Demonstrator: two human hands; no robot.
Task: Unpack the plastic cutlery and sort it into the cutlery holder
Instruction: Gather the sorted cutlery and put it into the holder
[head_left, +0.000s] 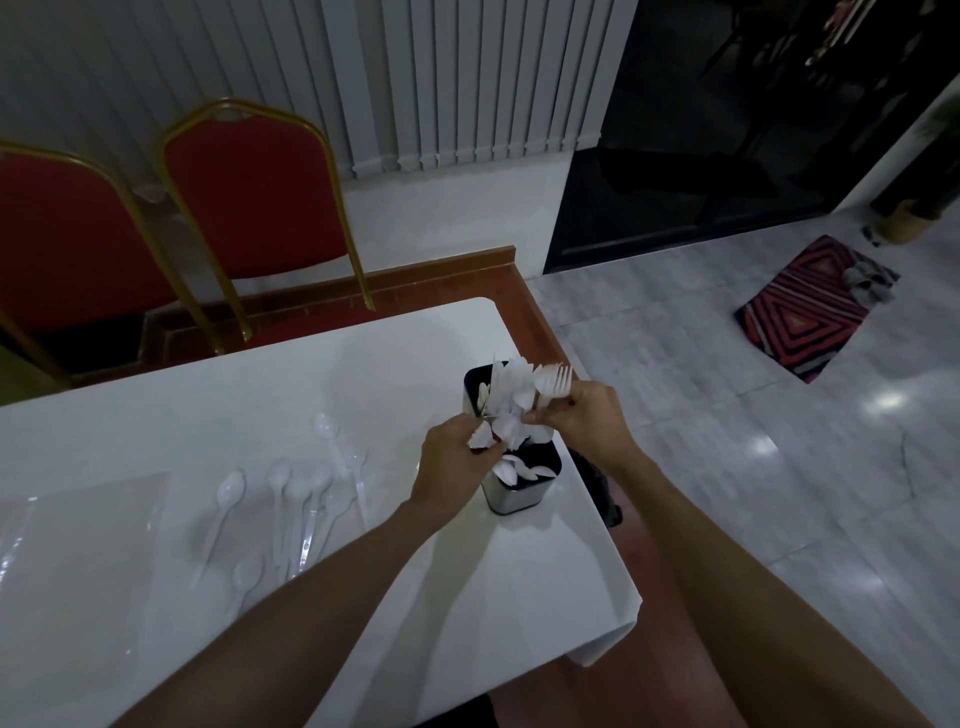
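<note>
Sorting white plastic cutlery at a white rectangular table (260, 395).
Two red padded chairs with gold frames (244, 192) stood behind the table. Loose translucent plastic spoons (283, 499) lay left of the dark, steel-based cutlery holder (511, 491), which contained white spoons. Left hand (452, 457) pinched white utensils above it; right hand (582, 410) gripped a bundle of white plastic forks (553, 384).

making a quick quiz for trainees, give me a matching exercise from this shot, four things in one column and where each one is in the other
Things:
1. white plastic forks
2. loose clear plastic spoons
3. black and steel cutlery holder
4. red and black patterned floor mat

Places:
A. on the tiled floor
B. lying on the white table, left of the arms
C. in the right hand
D. near the table's right edge

Pairs: 1-C, 2-B, 3-D, 4-A
</note>
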